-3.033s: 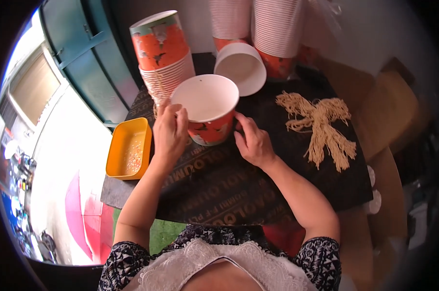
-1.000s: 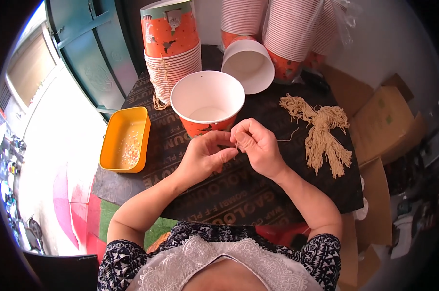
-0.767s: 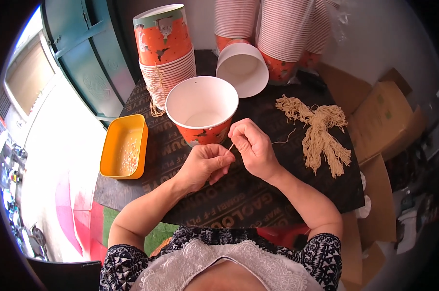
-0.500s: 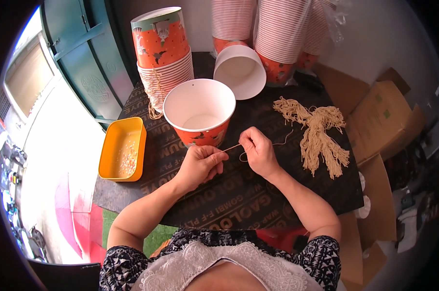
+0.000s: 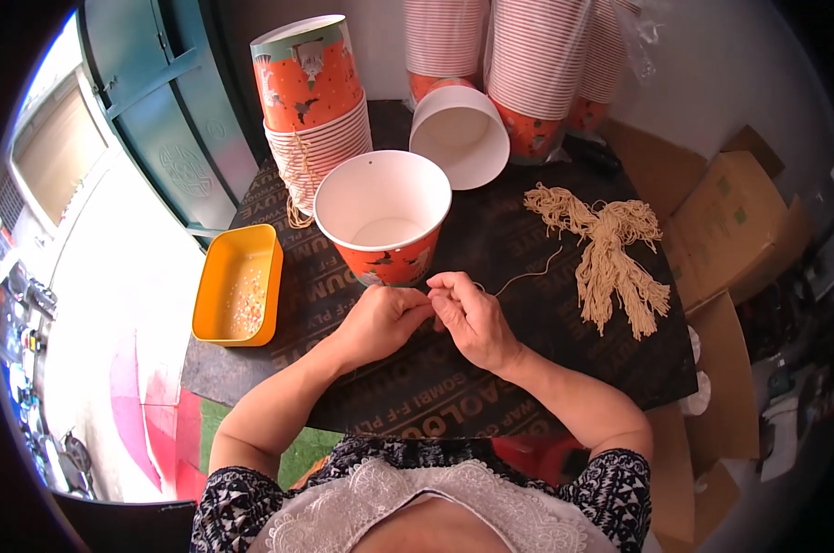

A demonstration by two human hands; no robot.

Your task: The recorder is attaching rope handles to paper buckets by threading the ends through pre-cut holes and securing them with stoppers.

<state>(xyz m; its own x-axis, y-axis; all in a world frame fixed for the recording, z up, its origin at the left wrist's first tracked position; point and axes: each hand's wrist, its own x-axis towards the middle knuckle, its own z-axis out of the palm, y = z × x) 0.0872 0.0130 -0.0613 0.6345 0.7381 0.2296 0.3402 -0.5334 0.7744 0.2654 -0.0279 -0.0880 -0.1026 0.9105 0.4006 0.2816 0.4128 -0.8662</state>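
My left hand (image 5: 380,323) and my right hand (image 5: 472,323) meet fingertip to fingertip in front of an orange-and-white paper bucket (image 5: 389,261). Both are closed in a pinch on a thin beige string (image 5: 537,274). Its loose part trails from the right hand across the tabletop; the bit between my fingers is hidden. The bucket stands upright just beyond my hands, its inside showing white, with a small hole near the far rim. Right of it lies a bundle of beige strings (image 5: 610,249), tied in the middle and spread at the ends.
A yellow tray (image 5: 212,276) holding small pale bits sits on the left of the dark printed tabletop (image 5: 297,369). Behind are a bucket stack (image 5: 311,101) with strings hanging from it, a tipped bucket (image 5: 458,138) and wrapped stacks (image 5: 537,64). Cardboard boxes (image 5: 726,221) stand right.
My hands have come together; the string stretched between them before is now hidden in the fingers. The right hand moved left. Bucket, tray and string bundle stay in place.
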